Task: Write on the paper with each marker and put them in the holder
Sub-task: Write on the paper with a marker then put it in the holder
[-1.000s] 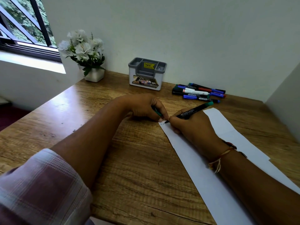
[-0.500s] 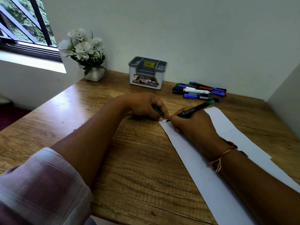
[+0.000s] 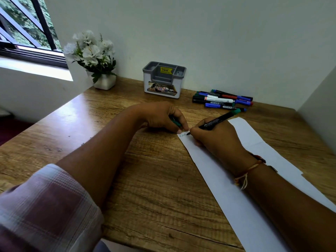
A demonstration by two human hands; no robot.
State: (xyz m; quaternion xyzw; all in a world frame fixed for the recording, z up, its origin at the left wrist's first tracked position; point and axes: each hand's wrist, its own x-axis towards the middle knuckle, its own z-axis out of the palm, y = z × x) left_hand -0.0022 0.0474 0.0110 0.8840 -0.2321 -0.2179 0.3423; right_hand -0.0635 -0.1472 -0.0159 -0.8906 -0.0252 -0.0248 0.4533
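green marker (image 3: 216, 121) | light, stiff, grips low on barrel | right hand (image 3: 215, 138) clenched on it, writing on paper (image 3: 254, 140) | left hand (image 3: 163, 117) grasping cap (image 3: 176, 123)

Wooden tabletop (image 3: 154, 179): grain pattern visible, glare noted toward left edge. White flowers with green leaves (image 3: 91, 50) held in white square pot (image 3: 105, 81), positioned at far left corner of tabletop, against wall. Window (image 3: 27, 28) with dark frame and diagonal bars located beyond left edge; foliage seen outside. Plain white wall (image 3: 218, 33) along far edge.
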